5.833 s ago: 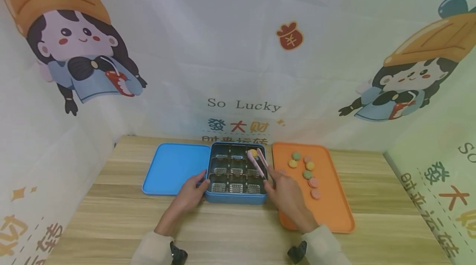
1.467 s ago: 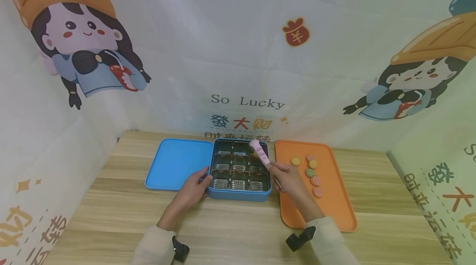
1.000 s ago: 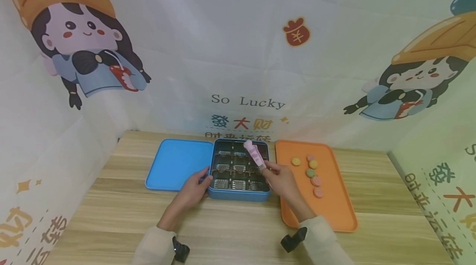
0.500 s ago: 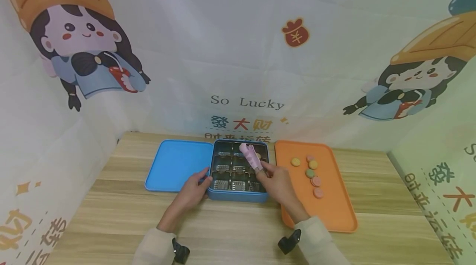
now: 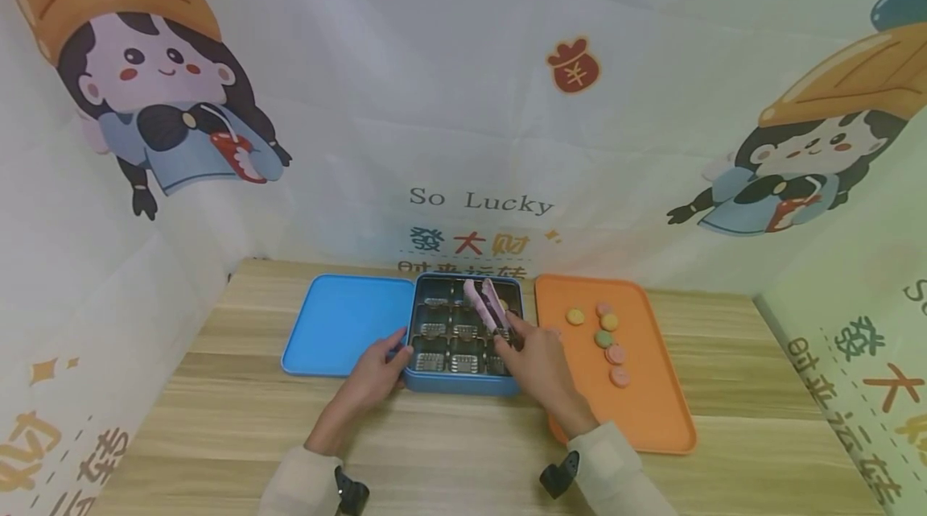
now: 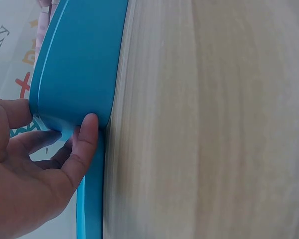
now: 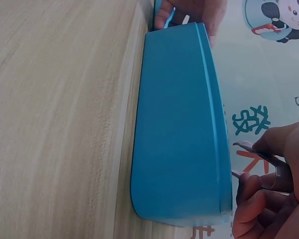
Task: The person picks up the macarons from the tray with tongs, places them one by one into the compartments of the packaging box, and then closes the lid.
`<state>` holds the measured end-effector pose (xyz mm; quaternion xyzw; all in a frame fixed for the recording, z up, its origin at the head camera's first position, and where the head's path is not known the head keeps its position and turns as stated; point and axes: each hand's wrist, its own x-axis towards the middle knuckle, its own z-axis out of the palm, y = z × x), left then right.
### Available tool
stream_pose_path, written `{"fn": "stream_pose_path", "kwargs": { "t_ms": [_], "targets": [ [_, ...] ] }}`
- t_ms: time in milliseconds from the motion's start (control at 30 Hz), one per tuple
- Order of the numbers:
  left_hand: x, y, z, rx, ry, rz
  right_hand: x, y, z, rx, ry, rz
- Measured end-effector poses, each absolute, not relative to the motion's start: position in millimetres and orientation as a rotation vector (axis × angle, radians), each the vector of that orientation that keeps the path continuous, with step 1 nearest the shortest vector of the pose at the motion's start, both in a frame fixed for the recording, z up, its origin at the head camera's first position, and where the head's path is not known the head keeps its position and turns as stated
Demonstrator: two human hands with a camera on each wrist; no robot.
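My left hand [image 5: 372,375] holds the left front corner of a blue box [image 5: 463,384], thumb at the rim and fingers against the wall in the left wrist view. A clear liner with small compartments fills the box. My right hand [image 5: 543,363] grips a pair of pink-tipped metal tongs [image 5: 475,304] over its back right part. The tong arms stand spread apart, with nothing visible between the tips. A yellow macaron [image 5: 504,304] shows beside them in the back right compartment, partly hidden by the tongs. The compartments under the right hand are partly covered.
An orange tray [image 5: 644,411] lies right of the box, bearing several macarons: yellow, pink and a green one [image 5: 603,338]. Left of the box, against its side, lies a blue lid [image 5: 340,323]. A printed cloth wall [image 5: 471,138] rises behind the wooden table [image 5: 449,460].
A green macaron has left the back of the tray since the oldest frame. The tongs have moved left within the box, first closed together, now spread. The left hand has kept its place.
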<state>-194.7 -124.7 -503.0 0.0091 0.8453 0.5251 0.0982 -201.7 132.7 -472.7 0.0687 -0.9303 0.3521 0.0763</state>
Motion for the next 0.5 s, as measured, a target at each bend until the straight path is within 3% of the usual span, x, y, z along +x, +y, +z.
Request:
{"fn": "stream_pose_path", "kwargs": {
  "t_ms": [500],
  "targets": [
    [-195.2, -124.7, -503.9, 0.042, 2.486, 1.568, -195.7, 159.2, -467.3, 0.115, -2.740, 1.021]
  ]
}}
